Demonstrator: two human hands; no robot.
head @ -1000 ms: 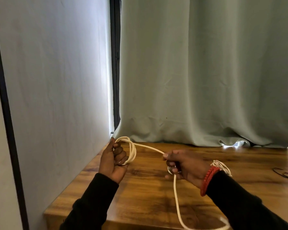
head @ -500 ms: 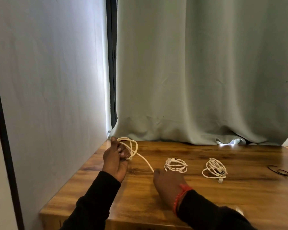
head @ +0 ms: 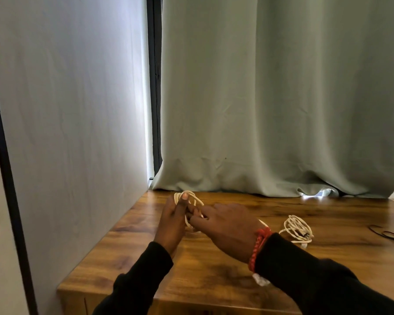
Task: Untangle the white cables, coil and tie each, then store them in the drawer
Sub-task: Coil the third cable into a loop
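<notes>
while the left hand (head: 172,220) grips one coiled white cable (head: 188,202) above the wooden worktop (head: 214,276), thumb pressed on its loops, the right hand (head: 228,229) reaches in with fingers pinching the same coil's lower strands. one more coiled white cable (head: 297,228) lies on the worktop just right of the right wrist, which wears one red bracelet (head: 258,247). two dark elastic bands (head: 383,232) lie well apart at the far right. one pale curtain (head: 271,98) hangs behind.
</notes>
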